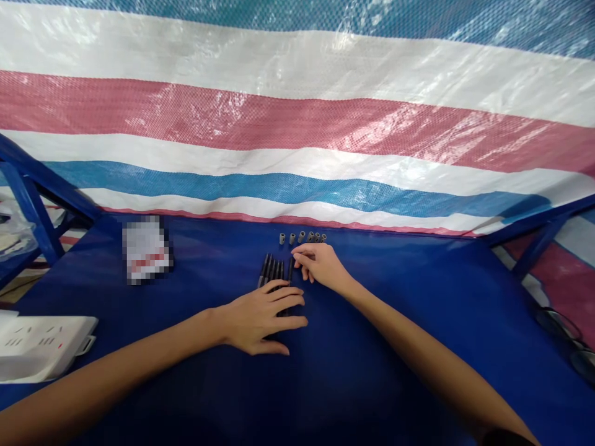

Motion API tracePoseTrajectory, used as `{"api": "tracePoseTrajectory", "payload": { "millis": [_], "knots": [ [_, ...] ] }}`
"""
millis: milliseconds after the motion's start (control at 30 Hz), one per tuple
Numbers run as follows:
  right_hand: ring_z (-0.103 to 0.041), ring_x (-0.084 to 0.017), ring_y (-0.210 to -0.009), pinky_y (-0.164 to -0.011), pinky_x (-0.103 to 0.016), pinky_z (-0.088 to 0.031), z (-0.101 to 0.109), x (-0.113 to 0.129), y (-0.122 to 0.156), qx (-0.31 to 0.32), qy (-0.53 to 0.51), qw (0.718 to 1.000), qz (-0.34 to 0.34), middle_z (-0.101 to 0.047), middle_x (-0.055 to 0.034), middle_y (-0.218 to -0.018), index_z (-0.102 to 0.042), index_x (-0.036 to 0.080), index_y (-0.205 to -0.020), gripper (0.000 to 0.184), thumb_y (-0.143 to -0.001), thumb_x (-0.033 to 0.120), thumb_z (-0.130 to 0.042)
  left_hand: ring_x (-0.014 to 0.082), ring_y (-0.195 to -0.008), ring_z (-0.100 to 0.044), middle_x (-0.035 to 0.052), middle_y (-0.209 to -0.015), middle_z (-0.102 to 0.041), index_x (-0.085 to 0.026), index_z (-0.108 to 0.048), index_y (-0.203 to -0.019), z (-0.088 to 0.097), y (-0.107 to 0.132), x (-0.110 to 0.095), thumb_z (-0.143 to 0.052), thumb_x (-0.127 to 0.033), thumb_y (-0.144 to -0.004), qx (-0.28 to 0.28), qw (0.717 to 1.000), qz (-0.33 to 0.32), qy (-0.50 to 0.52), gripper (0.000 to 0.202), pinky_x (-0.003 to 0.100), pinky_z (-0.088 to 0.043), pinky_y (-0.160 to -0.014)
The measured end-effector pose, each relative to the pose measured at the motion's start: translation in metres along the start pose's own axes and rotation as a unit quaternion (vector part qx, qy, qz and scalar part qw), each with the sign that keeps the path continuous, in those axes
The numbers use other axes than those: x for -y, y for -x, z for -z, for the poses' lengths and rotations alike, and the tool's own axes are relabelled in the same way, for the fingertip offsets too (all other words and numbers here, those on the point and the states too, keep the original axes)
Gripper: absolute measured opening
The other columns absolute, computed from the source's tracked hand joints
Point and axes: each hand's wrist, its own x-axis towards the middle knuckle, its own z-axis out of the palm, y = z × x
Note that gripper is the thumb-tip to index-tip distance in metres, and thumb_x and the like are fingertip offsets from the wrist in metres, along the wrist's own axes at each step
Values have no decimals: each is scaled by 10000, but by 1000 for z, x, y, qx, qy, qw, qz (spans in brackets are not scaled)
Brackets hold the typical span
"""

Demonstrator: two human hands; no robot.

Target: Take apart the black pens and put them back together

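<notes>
Several slim black pen-like sticks (270, 267) lie side by side on the blue table, their near ends hidden under my left hand (263, 313). That hand rests palm down with its fingers spread. One more black stick (290, 270) sits slightly apart, to the right of the row. At its far end, the fingertips of my right hand (316, 263) are pinched together on it. Just beyond my right hand stand several short grey hollow cylinders (302, 236) in a row, their open ends showing. My right hand partly covers the rightmost ones.
A blurred-out white and red box (146, 249) lies at the back left. The white power strip (46, 347) is at the left edge of the blue table (418, 279). Behind hangs a striped plastic sheet (297, 124). Blue frame bars (35, 210) flank the table.
</notes>
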Motion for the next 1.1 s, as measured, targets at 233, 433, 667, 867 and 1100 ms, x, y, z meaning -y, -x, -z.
{"api": "tracePoseTrajectory", "payload": {
  "millis": [233,433,667,867,1100],
  "knots": [
    [-563,-105,-518,-606,-249,-470,-1,5,3,-46,145,986,75,-656,-14,-682,-691,149,-911,199,-860,129,-499,246,-1306,-433,112,-1335,-537,-187,-544,-1245,-11,1,2,-429,-336,-959,-7,999,1,-32,342,426,-327,-1120],
    [-565,-102,-613,-666,-264,-476,-4,1,1,-47,159,982,87,-660,-52,-916,-681,151,-977,216,-801,83,-575,223,-1274,-479,118,-1294,-574,-167,-579,-1191,-15,-2,2,-439,-274,-961,-25,999,1,-27,290,400,-371,-1111],
    [-574,-98,-642,-705,-297,-487,-6,-1,2,-10,185,975,120,-614,-58,-1240,-654,207,-1121,430,-764,-8,-550,222,-1266,-487,115,-1281,-580,-154,-566,-1190,-18,-3,0,-423,-291,-967,-34,999,0,-23,298,402,-373,-1116],
    [-538,-77,-558,-658,-282,-474,-6,-1,1,-3,159,982,103,-681,-28,-1120,-671,219,-1072,327,-790,67,-606,224,-1260,-492,114,-1271,-586,-148,-576,-1169,-16,-4,-1,-422,-291,-968,-36,999,-1,-25,291,393,-390,-1106],
    [-557,-78,-582,-670,-278,-481,-8,-1,2,-9,144,982,122,-672,-34,-1133,-662,211,-1086,351,-784,45,-595,235,-1266,-485,120,-1288,-572,-141,-575,-1172,-14,-5,-3,-421,-297,-967,-22,999,-9,-21,300,395,-388,-1107]
  ]
}}
